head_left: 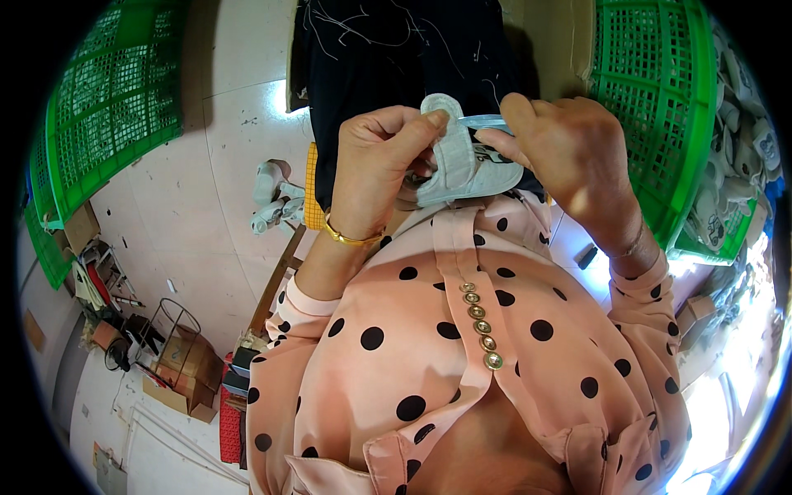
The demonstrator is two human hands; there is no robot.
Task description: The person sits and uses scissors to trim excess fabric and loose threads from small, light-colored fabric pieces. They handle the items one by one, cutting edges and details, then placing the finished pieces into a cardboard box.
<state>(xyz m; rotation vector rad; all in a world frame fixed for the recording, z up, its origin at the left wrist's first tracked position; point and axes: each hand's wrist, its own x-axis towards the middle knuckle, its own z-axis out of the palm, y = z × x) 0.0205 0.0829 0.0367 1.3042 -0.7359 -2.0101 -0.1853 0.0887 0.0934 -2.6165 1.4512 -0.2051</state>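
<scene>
In my lap lies a pale grey-white shoe upper [495, 178] with a rounded strap [453, 161] standing up from it. My left hand [375, 161] is closed on the strap, thumb and fingers pinching its upper edge. A slim silvery metal tool [485, 121] points left from the closed fingers of my right hand [573, 144]. Its tip meets the strap's edge beside my left thumb. Whether it is snips or tweezers cannot be made out, as my right fingers cover most of it. Part of the upper is hidden behind my left fingers.
Loose pale threads lie on the dark cloth [363, 82] over my legs. A green plastic crate [652, 62] stands close on the right, beside heaped pale shoe pieces [726, 157]. Another green crate [120, 95] is at far left. White shoes [276, 198] and a cardboard box [186, 367] sit on the floor.
</scene>
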